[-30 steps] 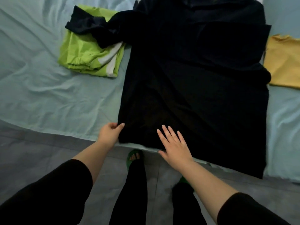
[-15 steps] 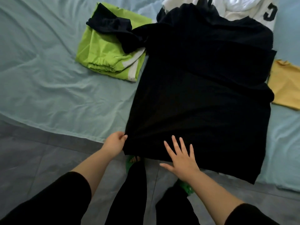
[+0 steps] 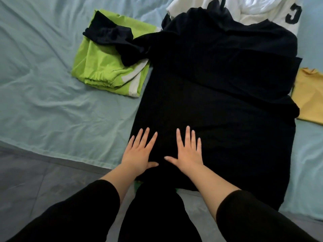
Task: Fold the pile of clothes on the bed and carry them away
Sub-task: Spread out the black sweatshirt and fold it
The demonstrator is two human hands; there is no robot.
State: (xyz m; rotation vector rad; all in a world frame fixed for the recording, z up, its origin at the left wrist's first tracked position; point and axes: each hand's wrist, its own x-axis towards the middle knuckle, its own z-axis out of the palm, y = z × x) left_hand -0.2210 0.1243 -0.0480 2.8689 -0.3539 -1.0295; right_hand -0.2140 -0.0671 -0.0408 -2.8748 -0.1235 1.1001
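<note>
A large black shirt (image 3: 218,88) lies spread flat on the pale blue bed sheet (image 3: 43,84), its hem hanging over the near edge. One black sleeve (image 3: 111,37) drapes across a folded lime-green garment (image 3: 103,72) to the left. My left hand (image 3: 139,152) lies flat on the shirt near its lower left corner, fingers spread. My right hand (image 3: 188,151) presses flat beside it, fingers straight. Neither hand holds anything.
A white garment with a dark number (image 3: 262,9) lies bunched behind the black shirt. A yellow garment (image 3: 309,95) sits at the right edge. Grey tiled floor (image 3: 35,180) and my dark-trousered legs are below the bed's edge.
My left hand let go of the shirt's lower left corner and now lies flat on the cloth. My right hand slid a little up the shirt. The camera view tilted further up the bed.
</note>
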